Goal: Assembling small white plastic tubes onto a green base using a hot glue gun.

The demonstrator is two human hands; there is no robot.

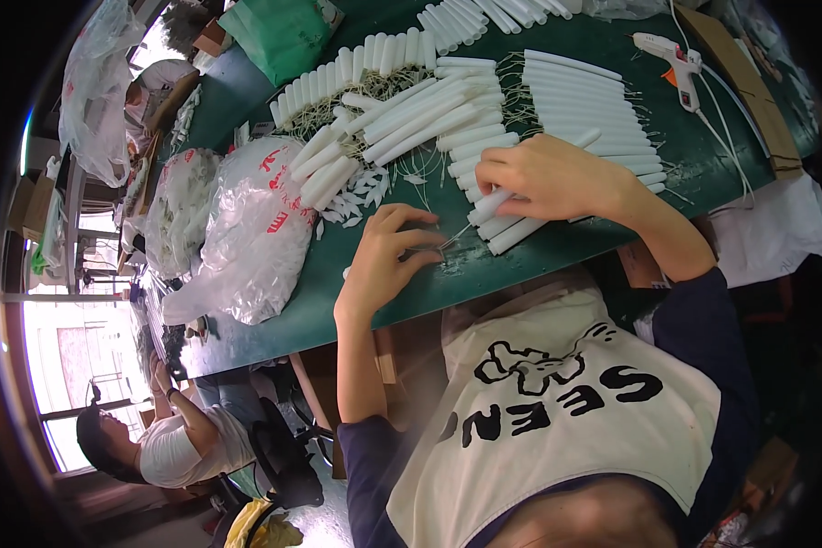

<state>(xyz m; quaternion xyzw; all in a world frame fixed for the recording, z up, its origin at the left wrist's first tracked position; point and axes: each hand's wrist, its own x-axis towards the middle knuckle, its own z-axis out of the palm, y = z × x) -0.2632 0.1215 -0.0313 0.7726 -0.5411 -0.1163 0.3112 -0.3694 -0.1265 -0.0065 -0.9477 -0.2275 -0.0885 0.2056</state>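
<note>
My right hand (548, 178) is wrapped round a white tube (490, 204), just above a row of similar tubes near the table's front edge. A thin cord (458, 235) runs from the tube's lower left end to the fingertips of my left hand (388, 256). There the thumb and index finger are curled in on the cord, while the other fingers are bent and spread. Beneath my right hand lie more white tubes (511, 239), side by side. What the right palm covers is hidden.
Rows of white tubes (575, 87) with thin cords cover the table (411, 297). Small white leaf-shaped pieces (365, 190) lie beside a clear plastic bag (260, 228). A white glue gun (671, 64) rests at the far right, its cable trailing. Another person (178, 438) sits at the left.
</note>
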